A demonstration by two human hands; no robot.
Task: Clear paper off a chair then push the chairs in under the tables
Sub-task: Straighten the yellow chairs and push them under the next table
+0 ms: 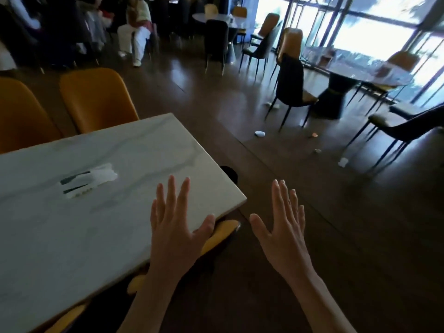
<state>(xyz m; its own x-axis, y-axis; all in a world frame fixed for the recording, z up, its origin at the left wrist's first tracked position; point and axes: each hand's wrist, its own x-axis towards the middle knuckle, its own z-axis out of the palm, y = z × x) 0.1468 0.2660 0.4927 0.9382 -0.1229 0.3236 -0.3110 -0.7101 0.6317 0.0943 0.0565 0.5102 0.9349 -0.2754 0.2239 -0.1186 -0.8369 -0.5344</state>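
Note:
My left hand (176,224) hovers open, fingers spread, over the near right corner of a white marble table (72,236). To its right my right hand (281,229) is open too, above the dark floor. Under the table's near edge sits a yellow chair (224,230), only its seat edge showing. Two more yellow chairs (98,97) stand tucked at the table's far side. A white packet of paper tissues (89,180) lies on the tabletop. A dark chair (289,85) stands pulled out from a glass table (360,68) at the right.
Scraps of white paper (260,133) and another scrap (343,162) lie on the floor. Another pulled-out chair (403,126) stands at the far right. A round table (223,19) with chairs stands at the back. People sit at the back left (134,27).

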